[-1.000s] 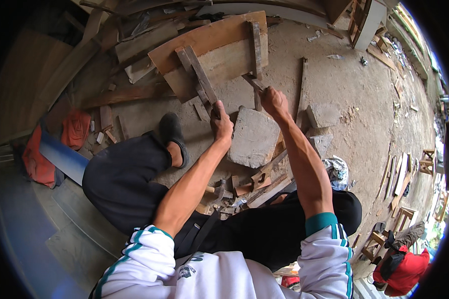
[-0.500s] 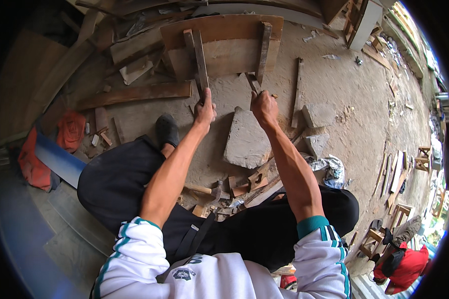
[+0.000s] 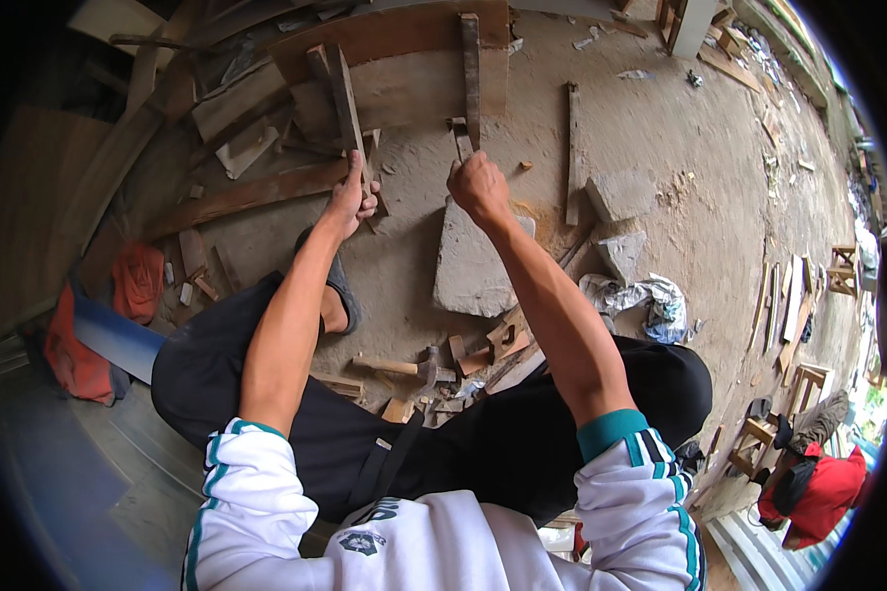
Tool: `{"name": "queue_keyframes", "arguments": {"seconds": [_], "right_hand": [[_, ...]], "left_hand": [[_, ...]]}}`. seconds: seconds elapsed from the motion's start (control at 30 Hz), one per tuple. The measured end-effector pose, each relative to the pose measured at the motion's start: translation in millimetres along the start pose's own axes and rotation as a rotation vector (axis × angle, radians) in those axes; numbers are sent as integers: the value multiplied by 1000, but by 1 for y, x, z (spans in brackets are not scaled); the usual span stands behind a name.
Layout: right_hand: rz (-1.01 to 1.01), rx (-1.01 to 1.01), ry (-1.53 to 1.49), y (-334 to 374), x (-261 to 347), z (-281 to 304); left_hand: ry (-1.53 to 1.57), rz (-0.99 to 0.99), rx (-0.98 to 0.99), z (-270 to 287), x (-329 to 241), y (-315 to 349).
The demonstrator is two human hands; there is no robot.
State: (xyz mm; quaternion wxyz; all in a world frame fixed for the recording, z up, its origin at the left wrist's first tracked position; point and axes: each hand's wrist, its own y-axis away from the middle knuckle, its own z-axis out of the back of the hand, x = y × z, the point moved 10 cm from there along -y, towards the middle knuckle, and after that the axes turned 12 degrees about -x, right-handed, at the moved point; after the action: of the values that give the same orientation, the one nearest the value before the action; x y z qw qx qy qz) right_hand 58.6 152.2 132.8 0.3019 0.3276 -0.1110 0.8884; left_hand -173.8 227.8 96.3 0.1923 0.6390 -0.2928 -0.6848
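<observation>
In front of me a brown wooden panel is tilted up, with wooden strips standing off it like legs. My left hand is closed round the near end of the left wooden leg, thumb laid along it. A fist is made by my right hand at the near end of the right wooden leg. A short wooden crosspiece also meets that fist, and the fingers hide the joint. Below my right hand lies a flat grey stone block.
Between my legs lie a claw hammer, a wooden hand plane and offcuts. Broken concrete blocks and a long wood strip are to the right. At the left are a red bag and stacked boards. A person in red is at far right.
The panel and both my hands have shifted left in the picture, the panel also slightly farther off. Both hands keep their grip on the legs.
</observation>
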Motion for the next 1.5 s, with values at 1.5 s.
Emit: {"name": "queue_keyframes", "arguments": {"seconds": [1.5], "right_hand": [[26, 49, -87, 23, -21, 10]], "left_hand": [[-1191, -429, -593, 3, -78, 13]]}}
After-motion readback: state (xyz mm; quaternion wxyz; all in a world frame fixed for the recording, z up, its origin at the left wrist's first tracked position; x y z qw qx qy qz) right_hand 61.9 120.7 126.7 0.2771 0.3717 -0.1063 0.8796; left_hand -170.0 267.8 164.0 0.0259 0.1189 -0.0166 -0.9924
